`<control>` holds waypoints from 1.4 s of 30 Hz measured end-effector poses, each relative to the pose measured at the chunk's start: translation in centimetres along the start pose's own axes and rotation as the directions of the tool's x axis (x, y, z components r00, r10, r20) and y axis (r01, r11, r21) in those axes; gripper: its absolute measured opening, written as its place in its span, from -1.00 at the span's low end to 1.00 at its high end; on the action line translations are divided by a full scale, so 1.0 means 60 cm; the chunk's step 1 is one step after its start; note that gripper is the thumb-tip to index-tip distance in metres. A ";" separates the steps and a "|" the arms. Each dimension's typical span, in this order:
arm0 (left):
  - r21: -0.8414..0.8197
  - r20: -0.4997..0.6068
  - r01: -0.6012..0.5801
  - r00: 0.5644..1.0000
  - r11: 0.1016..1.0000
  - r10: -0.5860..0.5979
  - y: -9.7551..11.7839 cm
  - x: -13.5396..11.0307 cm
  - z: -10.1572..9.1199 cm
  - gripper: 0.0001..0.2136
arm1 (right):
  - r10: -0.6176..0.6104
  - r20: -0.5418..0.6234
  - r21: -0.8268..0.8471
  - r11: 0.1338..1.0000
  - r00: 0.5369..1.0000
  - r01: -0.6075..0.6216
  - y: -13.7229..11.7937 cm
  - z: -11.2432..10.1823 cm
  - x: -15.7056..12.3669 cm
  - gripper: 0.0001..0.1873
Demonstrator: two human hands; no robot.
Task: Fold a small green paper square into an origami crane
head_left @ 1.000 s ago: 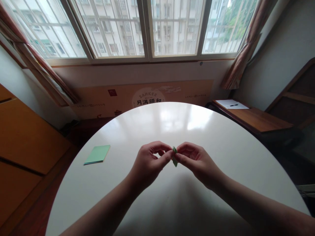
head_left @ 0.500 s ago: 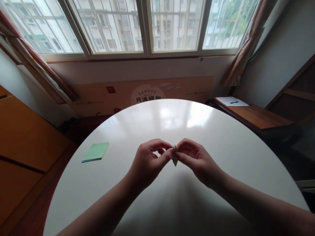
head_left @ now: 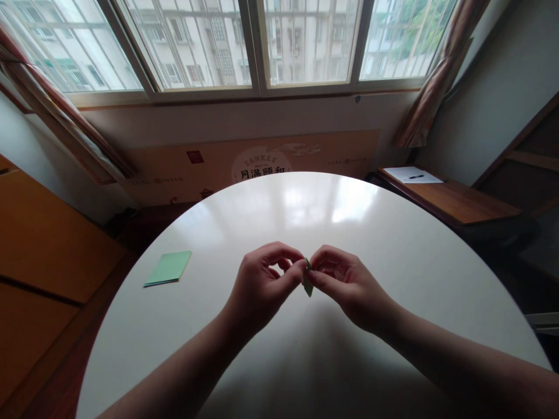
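Observation:
A small folded piece of green paper [head_left: 308,286] is held above the table between my two hands, seen nearly edge-on. My left hand [head_left: 268,279] pinches it from the left with thumb and index finger. From the right, my right hand [head_left: 340,273] pinches the same paper, its thumb against the near side. The fingertips of both hands almost meet and cover the paper's middle, so its folds are mostly hidden. Well left of my hands, a stack of square green paper [head_left: 168,267] lies flat on the round white table [head_left: 384,233].
A wooden side table [head_left: 484,203] at the right bears a white sheet [head_left: 406,174] with a pen [head_left: 416,177] on it. A printed cardboard panel [head_left: 174,166] stands behind the table, below the window. An orange cabinet [head_left: 39,233] is at the left.
Both hands keep their pinch on the green paper. The paper has turned and tilted slightly, and the whole view has shifted a little.

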State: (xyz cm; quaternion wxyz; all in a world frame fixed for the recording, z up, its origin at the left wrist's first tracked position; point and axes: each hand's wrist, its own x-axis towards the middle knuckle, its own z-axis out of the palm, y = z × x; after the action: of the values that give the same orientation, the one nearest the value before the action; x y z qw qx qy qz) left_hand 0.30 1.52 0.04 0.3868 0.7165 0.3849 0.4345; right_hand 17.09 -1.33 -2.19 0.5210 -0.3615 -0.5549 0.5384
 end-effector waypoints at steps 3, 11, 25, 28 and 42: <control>0.032 0.005 -0.025 1.000 0.999 0.025 0.000 0.001 -0.001 -0.92 | -0.005 -0.017 -0.020 1.000 1.000 0.005 0.001 0.001 -0.001 -0.81; 0.028 -0.040 -0.015 0.999 0.999 0.017 0.004 -0.001 -0.001 -0.92 | -0.025 -0.041 -0.069 0.997 0.999 0.022 -0.002 0.002 -0.004 -0.82; -0.197 -0.135 0.130 0.978 0.972 -0.158 -0.002 0.019 -0.025 -0.88 | 0.082 -0.021 0.036 0.996 0.996 -0.081 -0.003 0.000 -0.006 -0.82; -0.078 0.063 0.157 0.986 0.984 -0.152 0.003 0.014 -0.021 -0.88 | 0.068 -0.014 0.066 0.996 0.998 -0.067 -0.002 -0.003 -0.005 -0.83; 0.059 0.096 0.084 0.991 0.995 -0.090 0.011 0.009 -0.011 -0.89 | 0.050 -0.010 -0.012 0.999 0.999 -0.050 0.005 -0.006 0.001 -0.81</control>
State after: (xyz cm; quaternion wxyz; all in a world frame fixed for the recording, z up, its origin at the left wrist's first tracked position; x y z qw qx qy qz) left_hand -0.01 1.88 1.00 0.4041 0.7301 0.4081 0.3704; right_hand 17.39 -1.15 -2.54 0.5078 -0.3809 -0.5467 0.5460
